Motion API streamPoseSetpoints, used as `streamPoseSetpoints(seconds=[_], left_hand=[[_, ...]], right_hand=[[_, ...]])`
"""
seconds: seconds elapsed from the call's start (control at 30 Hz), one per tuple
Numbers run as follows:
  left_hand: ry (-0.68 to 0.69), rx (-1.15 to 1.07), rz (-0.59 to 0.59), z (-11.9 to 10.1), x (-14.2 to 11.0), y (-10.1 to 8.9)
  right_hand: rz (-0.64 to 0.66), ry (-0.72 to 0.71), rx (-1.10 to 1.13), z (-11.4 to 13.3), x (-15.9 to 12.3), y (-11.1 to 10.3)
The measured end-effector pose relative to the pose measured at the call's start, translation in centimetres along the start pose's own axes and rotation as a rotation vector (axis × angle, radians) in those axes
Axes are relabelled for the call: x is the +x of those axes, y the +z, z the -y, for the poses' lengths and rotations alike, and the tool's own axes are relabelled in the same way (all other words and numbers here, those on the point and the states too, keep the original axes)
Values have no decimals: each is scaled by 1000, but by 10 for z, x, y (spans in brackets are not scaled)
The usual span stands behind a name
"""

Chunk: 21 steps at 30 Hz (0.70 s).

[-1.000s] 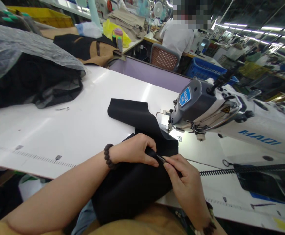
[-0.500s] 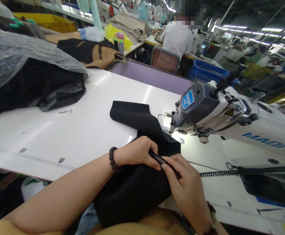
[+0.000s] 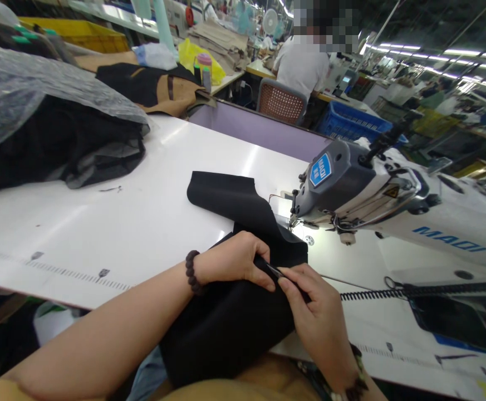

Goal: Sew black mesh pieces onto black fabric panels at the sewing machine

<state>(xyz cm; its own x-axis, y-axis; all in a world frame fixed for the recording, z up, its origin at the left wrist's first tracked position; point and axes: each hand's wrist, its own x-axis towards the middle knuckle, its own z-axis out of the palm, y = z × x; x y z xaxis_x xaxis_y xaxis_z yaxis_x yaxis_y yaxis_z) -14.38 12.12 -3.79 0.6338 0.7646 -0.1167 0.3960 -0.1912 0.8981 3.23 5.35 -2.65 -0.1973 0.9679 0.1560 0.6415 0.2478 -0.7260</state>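
Latest change: the small, slim, pointed metal tool point(image 3: 274, 270) shows as one narrow tip, where half a second ago it looked wider and perhaps two-pronged; the large, smooth black sheet of fabric point(image 3: 230, 331) has hardly shifted.
Meaning of the change: the fine work seems to stay at one spot on the fabric, with only the tool's angle or opening altered.
Left hand point(image 3: 236, 259): pinching a raised fold of the fabric between thumb and fingers, a dark brown beaded bracelet point(image 3: 192, 273) at its wrist.
Right hand point(image 3: 320, 312): gripping the tool between thumb and forefinger, its tip pointing at the fold beside the left thumb; whether it pierces the fabric cannot be told.
Black fabric: beneath and between both hands; the near part drapes over the front edge toward the lap, the far part lies curled beyond the left hand on the glossy white tabletop point(image 3: 151, 223).
Sewing machine: a white and grey machine with blue lettering point(image 3: 338, 167), its needle area just beside the fabric's far part.
Coiled cord: a black spiral cord point(image 3: 372, 294) right of the right hand.
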Motion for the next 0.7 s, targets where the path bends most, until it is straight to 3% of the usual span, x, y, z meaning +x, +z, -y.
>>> streamPoseSetpoints(seconds=[0.17, 0.33, 0.7], left_hand=[[91, 225, -139, 1, 1, -2], [23, 126, -95, 3, 1, 0], [33, 63, -120, 6, 0, 2]], right_hand=[[14, 37, -6, 0, 0, 0], [34, 42, -18, 4, 1, 0], [21, 4, -4, 6, 5, 5]])
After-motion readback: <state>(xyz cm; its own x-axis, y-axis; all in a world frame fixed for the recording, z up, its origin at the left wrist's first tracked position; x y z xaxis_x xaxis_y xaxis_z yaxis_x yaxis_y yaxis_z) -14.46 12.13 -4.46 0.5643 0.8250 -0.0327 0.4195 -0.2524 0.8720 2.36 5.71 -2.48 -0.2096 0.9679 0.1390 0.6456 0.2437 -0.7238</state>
